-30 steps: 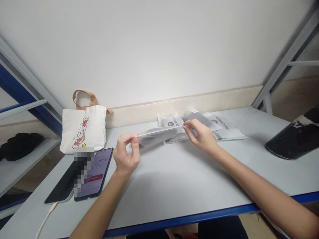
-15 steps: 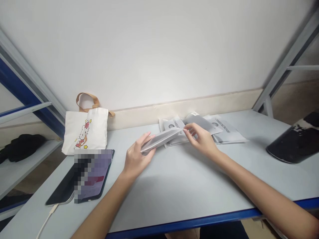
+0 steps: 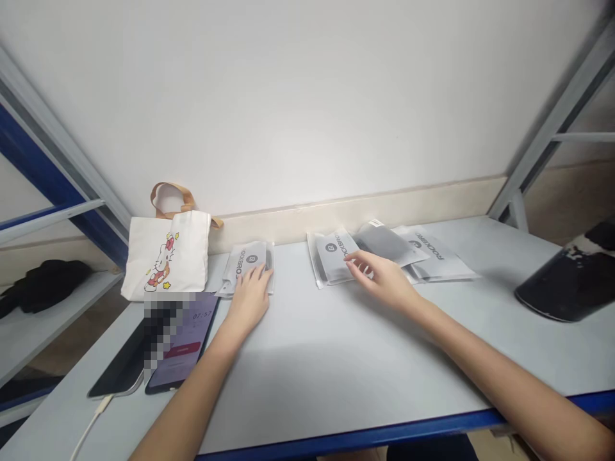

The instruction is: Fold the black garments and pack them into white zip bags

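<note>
Counter (image 3: 307,410), wall behind. Four printed pouches: three pouches (image 3: 435,259) overlap just beyond the right hand (image 3: 379,278); a lone pouch (image 3: 247,264) lies flat under the left hand (image 3: 248,301). Left hand open, palm down, apparently pressing it flat, no grip. Right hand loosely open, fingertips at the nearest pouch's edge, holding nothing. Left of the left hand: tote bag (image 3: 166,256), two phones (image 3: 185,352).

Before, the left hand (image 3: 248,301) and the right hand (image 3: 379,278) held a flat white-and-grey plastic pouch (image 3: 247,264) up between them. Now this pouch lies flat on the table under the left fingers, and the right hand has released it and is far from it, low over the other grey pouches (image 3: 331,256) just ahead of its fingers.
</note>
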A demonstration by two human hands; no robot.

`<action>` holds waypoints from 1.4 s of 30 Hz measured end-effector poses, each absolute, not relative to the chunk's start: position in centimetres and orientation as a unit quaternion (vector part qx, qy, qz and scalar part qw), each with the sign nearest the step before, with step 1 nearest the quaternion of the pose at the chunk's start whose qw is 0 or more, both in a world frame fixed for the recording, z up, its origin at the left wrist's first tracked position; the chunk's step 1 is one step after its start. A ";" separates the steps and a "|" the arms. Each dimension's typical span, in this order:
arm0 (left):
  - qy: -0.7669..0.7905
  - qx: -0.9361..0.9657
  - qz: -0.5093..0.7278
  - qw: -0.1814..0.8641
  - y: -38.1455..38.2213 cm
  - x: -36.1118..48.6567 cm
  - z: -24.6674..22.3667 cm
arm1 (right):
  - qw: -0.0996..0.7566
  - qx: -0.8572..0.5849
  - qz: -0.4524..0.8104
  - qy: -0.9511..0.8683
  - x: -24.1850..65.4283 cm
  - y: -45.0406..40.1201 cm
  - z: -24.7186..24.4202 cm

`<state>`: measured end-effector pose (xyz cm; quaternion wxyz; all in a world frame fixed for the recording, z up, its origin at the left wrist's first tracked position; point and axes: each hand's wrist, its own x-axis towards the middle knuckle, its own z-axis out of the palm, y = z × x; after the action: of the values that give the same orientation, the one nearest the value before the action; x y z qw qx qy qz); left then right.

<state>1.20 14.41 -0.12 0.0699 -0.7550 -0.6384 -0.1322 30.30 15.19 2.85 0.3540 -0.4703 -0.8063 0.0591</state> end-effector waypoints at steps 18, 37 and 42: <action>-0.594 -0.780 -0.197 0.022 13.9 1.8 -0.1 | 0.255 -0.349 -0.105 -0.895 28.5 17.4 -0.2; -0.325 -0.792 -0.488 0.173 10.7 6.9 1.9 | 0.460 -0.240 -0.106 -0.848 27.1 12.7 1.6; -0.270 -0.761 -0.554 0.204 9.7 7.7 2.2 | 0.479 -0.197 -0.098 -0.850 26.7 11.3 2.6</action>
<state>7.69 9.69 2.25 0.2037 -0.7605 -0.2700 -0.5542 26.74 11.33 2.63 0.4785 -0.1973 -0.8500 -0.0981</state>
